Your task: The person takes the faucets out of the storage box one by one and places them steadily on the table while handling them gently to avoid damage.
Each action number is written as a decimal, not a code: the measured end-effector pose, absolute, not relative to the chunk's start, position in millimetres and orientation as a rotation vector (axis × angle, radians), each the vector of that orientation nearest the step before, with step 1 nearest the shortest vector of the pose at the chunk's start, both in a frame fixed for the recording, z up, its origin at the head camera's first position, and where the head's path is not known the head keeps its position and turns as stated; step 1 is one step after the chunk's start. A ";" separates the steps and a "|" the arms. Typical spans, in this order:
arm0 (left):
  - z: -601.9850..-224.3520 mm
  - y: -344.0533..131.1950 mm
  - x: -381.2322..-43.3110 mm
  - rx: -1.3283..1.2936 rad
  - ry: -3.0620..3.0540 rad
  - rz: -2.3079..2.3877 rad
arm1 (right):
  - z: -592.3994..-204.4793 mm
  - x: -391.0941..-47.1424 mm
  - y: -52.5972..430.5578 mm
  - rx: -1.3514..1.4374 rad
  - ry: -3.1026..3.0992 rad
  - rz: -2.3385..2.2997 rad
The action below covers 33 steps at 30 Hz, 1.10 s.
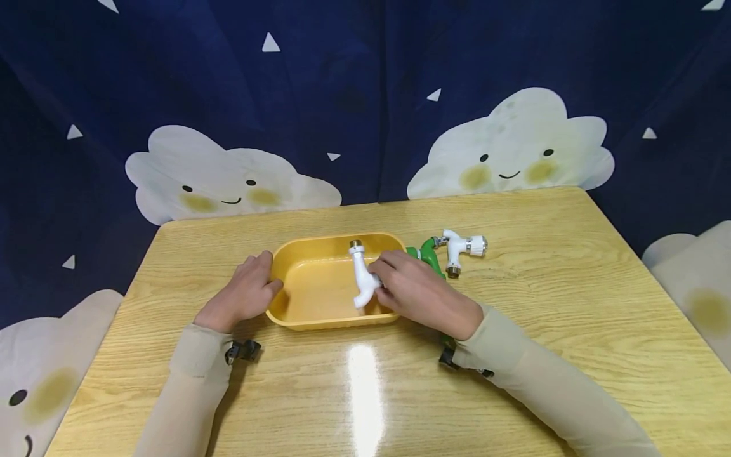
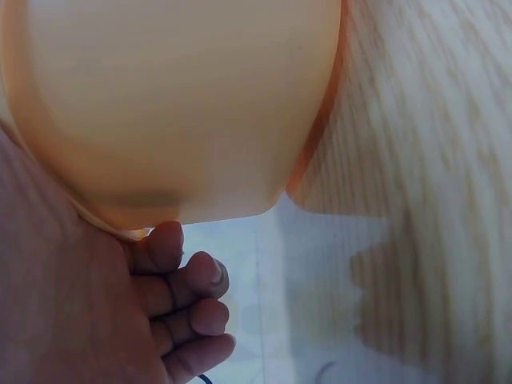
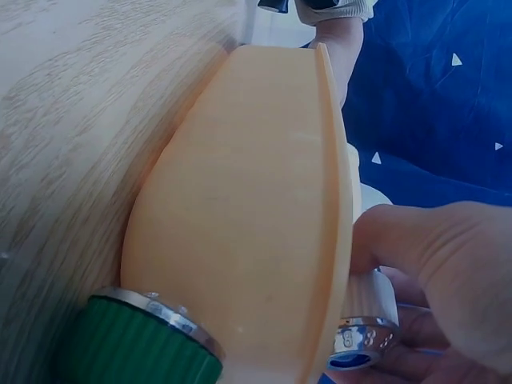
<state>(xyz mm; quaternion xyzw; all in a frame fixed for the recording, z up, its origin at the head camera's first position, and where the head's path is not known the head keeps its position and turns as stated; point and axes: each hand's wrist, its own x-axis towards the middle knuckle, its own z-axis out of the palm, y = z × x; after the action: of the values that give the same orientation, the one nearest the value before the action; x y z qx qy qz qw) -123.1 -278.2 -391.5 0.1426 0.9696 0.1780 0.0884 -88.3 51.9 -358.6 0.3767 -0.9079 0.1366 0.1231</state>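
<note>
In the head view a yellow plastic basin stands on the table. My left hand grips its left end, with the thumb over the rim and the curled fingers outside, as the left wrist view also shows. My right hand holds a white plastic tap by its handle side over the right part of the basin. The tap's brass threaded end points away from me and its spout points towards me. A chrome ring on the tap shows below the right fingers in the right wrist view.
Just right of the basin lies a green tap, partly hidden by my right hand; its ribbed green handle shows in the right wrist view. Beyond it lies another white tap. A dark blue curtain hangs behind the table.
</note>
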 end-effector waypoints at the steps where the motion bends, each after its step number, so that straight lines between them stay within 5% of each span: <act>1: -391.5 -278.2 -122.9 0.421 2.884 0.530 | -358.9 -88.2 52.5 1.099 -2.646 0.401; 33: -392.6 -280.7 -124.3 0.416 2.849 0.566 | -362.4 -83.6 71.5 1.133 -2.580 0.455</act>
<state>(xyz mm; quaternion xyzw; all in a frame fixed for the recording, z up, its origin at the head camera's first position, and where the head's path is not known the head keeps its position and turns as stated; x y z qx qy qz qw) -124.3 -280.7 -392.6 0.1412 0.9657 0.1917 0.1037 -83.6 71.5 -362.4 0.3928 -0.8946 0.1578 0.1432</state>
